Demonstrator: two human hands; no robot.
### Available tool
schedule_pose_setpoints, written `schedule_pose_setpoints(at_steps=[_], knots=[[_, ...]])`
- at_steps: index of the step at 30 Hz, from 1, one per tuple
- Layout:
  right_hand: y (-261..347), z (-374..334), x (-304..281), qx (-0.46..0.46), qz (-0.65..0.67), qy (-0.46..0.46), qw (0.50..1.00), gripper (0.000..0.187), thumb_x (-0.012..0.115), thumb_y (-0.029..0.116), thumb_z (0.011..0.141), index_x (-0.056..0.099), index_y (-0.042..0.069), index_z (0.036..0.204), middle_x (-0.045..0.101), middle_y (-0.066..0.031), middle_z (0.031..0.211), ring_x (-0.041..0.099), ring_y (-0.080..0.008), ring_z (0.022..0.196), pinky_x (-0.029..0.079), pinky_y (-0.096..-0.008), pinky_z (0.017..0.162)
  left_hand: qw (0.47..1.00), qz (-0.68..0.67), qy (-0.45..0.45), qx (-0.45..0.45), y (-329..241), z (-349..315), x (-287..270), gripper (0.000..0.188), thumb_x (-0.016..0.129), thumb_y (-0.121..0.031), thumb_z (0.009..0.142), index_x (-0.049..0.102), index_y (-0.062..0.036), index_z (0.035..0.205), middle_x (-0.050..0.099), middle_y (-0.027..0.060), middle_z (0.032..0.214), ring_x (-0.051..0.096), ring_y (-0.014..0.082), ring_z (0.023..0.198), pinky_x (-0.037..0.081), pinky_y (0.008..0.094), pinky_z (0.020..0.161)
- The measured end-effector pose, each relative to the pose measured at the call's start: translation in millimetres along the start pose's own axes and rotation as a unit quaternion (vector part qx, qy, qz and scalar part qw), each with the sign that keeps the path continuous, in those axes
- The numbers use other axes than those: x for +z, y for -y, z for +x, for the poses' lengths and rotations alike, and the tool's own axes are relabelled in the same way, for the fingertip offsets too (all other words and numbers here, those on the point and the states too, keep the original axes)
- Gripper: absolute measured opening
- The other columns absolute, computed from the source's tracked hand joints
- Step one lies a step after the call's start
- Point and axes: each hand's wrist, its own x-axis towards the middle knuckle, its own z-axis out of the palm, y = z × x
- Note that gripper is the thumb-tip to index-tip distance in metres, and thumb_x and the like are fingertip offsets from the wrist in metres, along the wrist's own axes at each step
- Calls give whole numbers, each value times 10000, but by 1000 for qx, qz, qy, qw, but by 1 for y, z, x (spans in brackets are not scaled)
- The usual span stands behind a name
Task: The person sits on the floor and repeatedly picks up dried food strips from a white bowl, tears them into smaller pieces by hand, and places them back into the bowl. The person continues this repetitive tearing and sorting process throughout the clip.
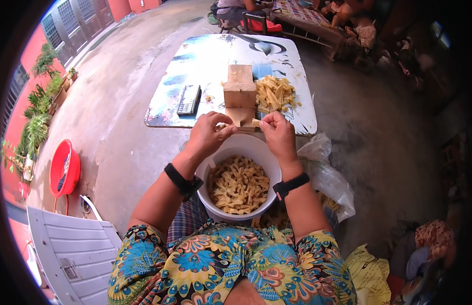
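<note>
At the near edge of the table, my right hand [278, 134] pinches a short pale-yellow strip [256, 122] between thumb and fingers. My left hand [211, 133] is closed in a pinch on the other side of a wooden block stand [240, 93]; what its fingertips hold is too small to make out. The stand has a tall block on a lower wooden base [239, 116]. A heap of yellow dried-looking strips [275, 93] lies to its right. Below my hands, a white bucket [272, 158] holds many brownish-yellow pieces [238, 185].
A black-framed tray-like object [188, 100] lies on the white painted table [167, 96]. A clear plastic bag [327, 178] is right of the bucket. A red basin [64, 168] and a white slatted panel [73, 254] are at left. People [348, 23] sit at the far right.
</note>
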Motion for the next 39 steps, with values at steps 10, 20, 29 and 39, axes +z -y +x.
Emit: schedule_pose_setpoints(at_steps=[10,20,29,39], knots=[[17,-45,-85,157,247,268,918,141,624,34,871,561,32,997,601,27,824,513,-20,713,428,-179,624,969,-123,212,-33,-71,-7,-38,231,525,69,854,587,-19,1059,627,82,791,607,132,705,501,262,679],[57,-61,-51,-292,5,52,955,266,618,-17,762,642,111,994,616,-119,817,623,-307,768,518,-366,648,691,-582,293,-313,-95,-20,-18,691,420,85,826,286,-116,1473,608,82,1102,453,100,498,386,236,460],[18,-73,-28,183,587,181,768,97,642,226,894,640,135,928,517,52,686,399,-21,523,257,-159,448,648,-660,104,-366,-100,-19,25,301,491,-38,897,548,27,1185,658,130,993,470,63,486,318,165,408],[17,-69,-31,203,506,25,838,44,639,108,893,616,77,915,561,32,667,469,-41,524,398,-189,488,799,-558,106,-198,-97,-37,49,243,562,9,894,670,-1,1111,308,53,1511,615,84,832,503,217,684]])
